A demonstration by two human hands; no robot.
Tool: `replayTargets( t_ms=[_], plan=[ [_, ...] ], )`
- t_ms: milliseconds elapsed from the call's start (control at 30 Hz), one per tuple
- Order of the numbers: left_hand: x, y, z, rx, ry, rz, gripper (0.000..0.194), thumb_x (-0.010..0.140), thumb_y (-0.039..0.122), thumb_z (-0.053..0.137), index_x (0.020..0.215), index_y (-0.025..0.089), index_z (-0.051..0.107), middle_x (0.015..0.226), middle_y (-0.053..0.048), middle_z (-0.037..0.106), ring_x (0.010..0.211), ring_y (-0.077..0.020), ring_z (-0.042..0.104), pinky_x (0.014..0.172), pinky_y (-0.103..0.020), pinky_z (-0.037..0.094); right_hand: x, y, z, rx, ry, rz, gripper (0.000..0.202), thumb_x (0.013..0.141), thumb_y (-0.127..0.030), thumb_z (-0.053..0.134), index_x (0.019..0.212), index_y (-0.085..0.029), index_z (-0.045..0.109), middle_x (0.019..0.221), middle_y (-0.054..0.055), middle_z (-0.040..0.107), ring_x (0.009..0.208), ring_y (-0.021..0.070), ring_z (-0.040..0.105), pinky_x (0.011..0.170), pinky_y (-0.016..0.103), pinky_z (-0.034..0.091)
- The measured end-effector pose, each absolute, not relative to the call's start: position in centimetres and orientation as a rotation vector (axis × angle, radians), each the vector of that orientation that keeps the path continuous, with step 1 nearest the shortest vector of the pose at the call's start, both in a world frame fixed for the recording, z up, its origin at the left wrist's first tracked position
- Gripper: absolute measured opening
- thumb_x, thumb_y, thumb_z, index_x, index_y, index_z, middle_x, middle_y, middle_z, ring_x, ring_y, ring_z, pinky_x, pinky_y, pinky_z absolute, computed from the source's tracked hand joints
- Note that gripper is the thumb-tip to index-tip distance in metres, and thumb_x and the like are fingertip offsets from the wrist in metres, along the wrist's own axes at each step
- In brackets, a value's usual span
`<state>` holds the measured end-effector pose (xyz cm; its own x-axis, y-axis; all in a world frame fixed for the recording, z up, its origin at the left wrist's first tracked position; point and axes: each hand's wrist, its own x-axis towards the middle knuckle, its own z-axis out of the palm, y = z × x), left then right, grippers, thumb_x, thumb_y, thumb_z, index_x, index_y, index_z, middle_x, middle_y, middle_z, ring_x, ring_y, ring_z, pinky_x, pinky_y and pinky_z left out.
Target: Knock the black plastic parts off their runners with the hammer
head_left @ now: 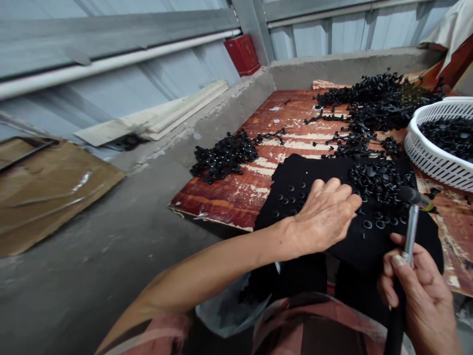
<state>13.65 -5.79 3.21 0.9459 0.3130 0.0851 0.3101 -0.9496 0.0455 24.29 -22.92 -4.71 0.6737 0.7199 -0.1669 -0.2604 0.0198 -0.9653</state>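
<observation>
My left hand [327,214] is over the middle of a black cloth [314,170], fingers bent down and pressed together; whatever lies under them is hidden. Small round black pieces [291,199] are laid out on the cloth just left of it. A heap of black pieces [380,180] lies to its right, with a few ring-topped ones [380,224] below. At the lower right, my right hand [417,291] is wrapped round a small hammer [411,231] with a metal shaft and black grip. The hammer's head is up, near the heap's right side.
Black parts [225,155] are piled on the worn red-brown table [221,199] at the left. A larger tangled pile [384,98] sits at the back. The white basket [436,150] at the right holds more black pieces. A red box [243,54] stands by the wall; brown wrapping [55,192] lies far left.
</observation>
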Motion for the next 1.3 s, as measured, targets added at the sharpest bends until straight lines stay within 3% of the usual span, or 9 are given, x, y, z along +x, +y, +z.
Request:
replayTargets(
  t_ms=[200,467,633,833,1067,1300],
  plan=[
    [16.2,-5.5,2.4,3.099,0.269,0.098,0.016,0.087,0.01,0.048,0.095,0.017,0.06,0.092,-0.007,0.06,0.095,-0.0245,0.048,0.074,-0.039,0.03,24.4,-22.9,-4.6,-1.337,-0.453,0.803,0.034,0.088,-0.039,0.068,0.117,-0.025,0.058,0.068,-0.004,0.057,0.036,0.0064,0.047,0.038,0.018,0.035],
    [15.2,-2.9,3.6,3.054,0.49,0.014,0.013,0.086,0.017,0.048,0.091,0.019,0.06,0.084,-0.003,0.064,0.084,-0.0208,0.049,0.072,-0.038,0.027,24.2,-22.9,-4.3,-1.348,-0.426,0.812,0.033,0.088,-0.039,0.067,0.117,-0.025,0.057,0.069,-0.005,0.056,0.036,0.0059,0.047,0.038,0.018,0.034],
    [15.1,-2.3,3.5,3.067,0.466,0.046,0.018,0.085,0.014,0.047,0.091,0.019,0.063,0.102,-0.007,0.061,0.095,-0.0225,0.047,0.071,-0.036,0.027,23.8,-22.8,-3.6,-1.364,-0.39,0.815,0.033,0.089,-0.04,0.066,0.117,-0.025,0.056,0.069,-0.005,0.056,0.036,0.0061,0.046,0.038,0.019,0.033],
    [14.7,-1.5,3.5,2.971,0.486,-0.058,0.017,0.082,0.011,0.048,0.087,0.019,0.062,0.089,-0.003,0.064,0.09,-0.0208,0.048,0.072,-0.035,0.028,23.8,-22.8,-3.7,-1.354,-0.403,0.806,0.033,0.089,-0.039,0.066,0.117,-0.025,0.057,0.07,-0.004,0.056,0.036,0.0056,0.045,0.037,0.019,0.033],
    [13.1,-1.4,4.2,2.953,0.558,-0.005,0.02,0.088,0.012,0.045,0.097,0.019,0.062,0.095,-0.003,0.064,0.093,-0.02,0.049,0.078,-0.035,0.032,24.1,-23.0,-4.2,-1.336,-0.433,0.814,0.03,0.09,-0.038,0.065,0.116,-0.026,0.058,0.069,-0.005,0.056,0.037,0.006,0.047,0.038,0.019,0.035],
    [12.4,-3.7,3.5,3.03,0.494,0.015,0.016,0.093,0.024,0.049,0.102,0.019,0.061,0.1,-0.006,0.06,0.095,-0.0219,0.047,0.077,-0.036,0.031,24.1,-23.0,-4.4,-1.348,-0.409,0.813,0.031,0.089,-0.038,0.066,0.117,-0.026,0.058,0.07,-0.004,0.057,0.038,0.0058,0.047,0.039,0.019,0.035]
  ],
)
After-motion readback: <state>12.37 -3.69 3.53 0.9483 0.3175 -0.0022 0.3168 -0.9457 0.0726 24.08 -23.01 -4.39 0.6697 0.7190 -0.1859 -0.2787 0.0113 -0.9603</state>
